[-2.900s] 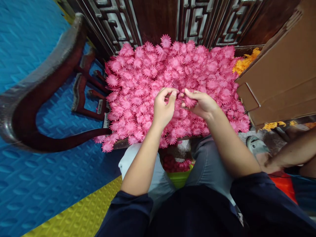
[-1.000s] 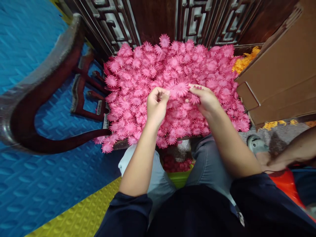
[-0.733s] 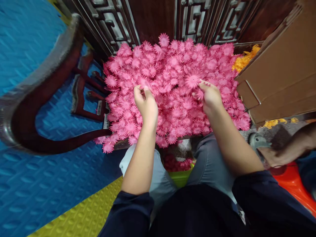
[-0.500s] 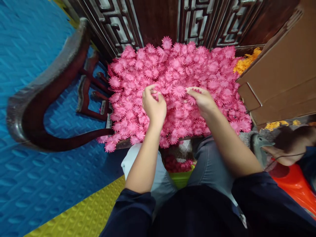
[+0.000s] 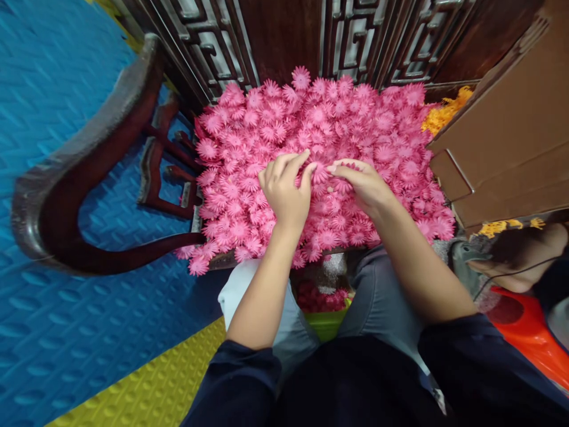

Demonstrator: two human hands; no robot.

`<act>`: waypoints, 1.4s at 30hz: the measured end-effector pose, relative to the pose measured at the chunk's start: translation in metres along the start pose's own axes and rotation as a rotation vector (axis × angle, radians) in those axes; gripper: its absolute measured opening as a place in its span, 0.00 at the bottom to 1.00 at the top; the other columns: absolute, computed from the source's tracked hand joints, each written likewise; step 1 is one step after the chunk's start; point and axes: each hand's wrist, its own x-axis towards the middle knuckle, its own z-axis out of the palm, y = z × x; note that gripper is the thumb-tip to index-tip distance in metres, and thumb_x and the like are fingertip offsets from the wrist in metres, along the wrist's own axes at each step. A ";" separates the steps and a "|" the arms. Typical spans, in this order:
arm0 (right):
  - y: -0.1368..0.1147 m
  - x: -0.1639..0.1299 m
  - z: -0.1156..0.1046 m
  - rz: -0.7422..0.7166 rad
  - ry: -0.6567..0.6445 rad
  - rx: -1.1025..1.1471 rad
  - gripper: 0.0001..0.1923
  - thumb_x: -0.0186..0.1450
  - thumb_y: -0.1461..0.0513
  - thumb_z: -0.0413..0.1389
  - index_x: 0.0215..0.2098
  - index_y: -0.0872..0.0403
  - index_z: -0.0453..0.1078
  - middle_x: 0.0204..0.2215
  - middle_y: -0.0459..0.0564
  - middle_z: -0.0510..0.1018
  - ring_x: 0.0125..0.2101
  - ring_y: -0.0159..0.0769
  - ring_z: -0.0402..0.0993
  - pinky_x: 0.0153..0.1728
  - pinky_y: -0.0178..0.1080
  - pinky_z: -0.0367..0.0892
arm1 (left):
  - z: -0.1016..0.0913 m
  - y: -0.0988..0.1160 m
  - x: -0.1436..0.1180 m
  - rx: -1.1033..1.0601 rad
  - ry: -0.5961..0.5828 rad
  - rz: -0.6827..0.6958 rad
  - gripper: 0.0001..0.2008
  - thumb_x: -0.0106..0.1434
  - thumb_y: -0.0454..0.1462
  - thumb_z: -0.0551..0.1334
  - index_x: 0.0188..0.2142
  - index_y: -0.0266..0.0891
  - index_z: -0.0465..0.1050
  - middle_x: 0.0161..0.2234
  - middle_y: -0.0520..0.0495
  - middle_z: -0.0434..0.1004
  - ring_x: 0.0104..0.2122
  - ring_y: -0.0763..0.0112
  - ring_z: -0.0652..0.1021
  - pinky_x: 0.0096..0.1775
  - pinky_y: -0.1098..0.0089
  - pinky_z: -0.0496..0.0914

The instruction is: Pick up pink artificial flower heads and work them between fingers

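Note:
A thick heap of pink artificial flowers [image 5: 240, 187] lies in front of me. My right hand [image 5: 362, 181] pinches the edge of one pink flower [image 5: 319, 173] between thumb and fingertips, just above the heap. More pink petals show between the fingers of that hand. My left hand [image 5: 287, 187] is at the left side of the held flower. Its fingers are stretched out, with the thumb apart from the index finger and its tip against or very near the petals; whether they touch I cannot tell.
A dark wooden armrest [image 5: 89, 154] curves at the left over blue matting [image 5: 44, 308]. Carved dark panels [image 5: 284, 41] stand behind the heap. At the right are a cardboard box [image 5: 511, 118], orange flowers [image 5: 447, 110] and another person's foot [image 5: 528, 261]. A green container [image 5: 326, 323] sits between my knees.
My left hand has moved right to the held flower, and its fingers have straightened. My right hand has shifted slightly left with the flower. The other person's foot has moved a little.

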 end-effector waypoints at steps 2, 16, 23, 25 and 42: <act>-0.001 -0.001 0.000 0.023 -0.045 0.029 0.09 0.48 0.60 0.65 0.26 0.54 0.73 0.26 0.44 0.77 0.29 0.27 0.71 0.31 0.32 0.70 | 0.000 0.001 0.000 -0.013 0.015 -0.010 0.08 0.60 0.42 0.63 0.39 0.46 0.76 0.37 0.49 0.77 0.43 0.65 0.75 0.50 0.63 0.62; 0.004 -0.003 0.001 0.195 -0.289 0.160 0.18 0.55 0.47 0.61 0.33 0.53 0.71 0.30 0.45 0.77 0.29 0.28 0.73 0.31 0.33 0.72 | -0.002 0.008 -0.005 -0.033 0.055 0.059 0.07 0.62 0.42 0.60 0.36 0.45 0.75 0.37 0.50 0.79 0.42 0.67 0.76 0.48 0.63 0.63; 0.002 -0.005 0.003 0.227 -0.300 0.265 0.17 0.46 0.57 0.68 0.31 0.53 0.70 0.27 0.40 0.75 0.22 0.24 0.68 0.26 0.32 0.71 | -0.003 0.009 -0.004 -0.094 0.071 0.014 0.09 0.63 0.43 0.59 0.30 0.43 0.71 0.33 0.50 0.76 0.39 0.67 0.75 0.47 0.64 0.63; 0.004 -0.004 0.004 0.230 -0.255 0.254 0.17 0.45 0.60 0.68 0.31 0.53 0.70 0.26 0.39 0.75 0.21 0.23 0.67 0.23 0.31 0.70 | -0.004 0.010 -0.003 -0.072 0.070 0.013 0.10 0.63 0.44 0.59 0.29 0.42 0.70 0.33 0.49 0.75 0.40 0.66 0.74 0.48 0.63 0.62; 0.017 0.001 0.011 -0.001 -0.118 0.130 0.23 0.48 0.52 0.67 0.39 0.52 0.72 0.39 0.46 0.78 0.38 0.31 0.74 0.32 0.32 0.72 | -0.001 0.012 -0.009 0.126 -0.037 0.088 0.16 0.67 0.45 0.51 0.47 0.43 0.71 0.45 0.43 0.75 0.47 0.61 0.72 0.50 0.60 0.61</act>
